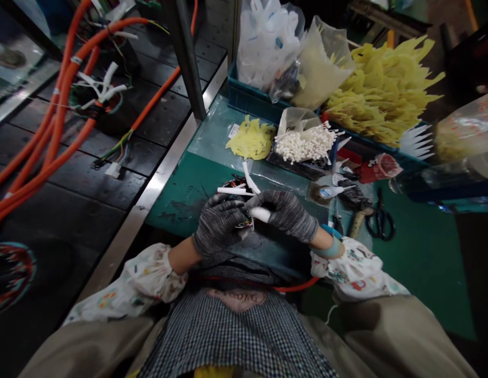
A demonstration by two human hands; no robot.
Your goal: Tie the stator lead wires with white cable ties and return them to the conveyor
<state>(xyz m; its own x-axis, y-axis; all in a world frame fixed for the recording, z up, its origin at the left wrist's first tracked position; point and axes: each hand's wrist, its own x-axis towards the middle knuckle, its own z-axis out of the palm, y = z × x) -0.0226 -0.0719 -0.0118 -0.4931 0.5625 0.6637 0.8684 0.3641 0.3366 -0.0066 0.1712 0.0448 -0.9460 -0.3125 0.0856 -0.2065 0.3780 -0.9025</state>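
My left hand [220,224], in a grey knitted glove, is closed at the near left side of a small dark wire-wound part [236,181] with coloured wires. My right hand [291,214], gloved alike, has its fingers closed round a short white sleeve [260,213] over the near right side. The fingertips of both hands meet there and hide most of the part. Two more white sleeves stick out beyond the fingers: one lying sideways [233,191], one pointing away from me [251,177].
Past my hands lie yellow cut pieces [251,138] and a tray of white cotton-tipped sticks [305,140]. Glue bottles [335,191] and black scissors [380,218] lie at right. Behind stands a blue bin [252,97] with bags. Orange cables [66,110] cross a rack at left.
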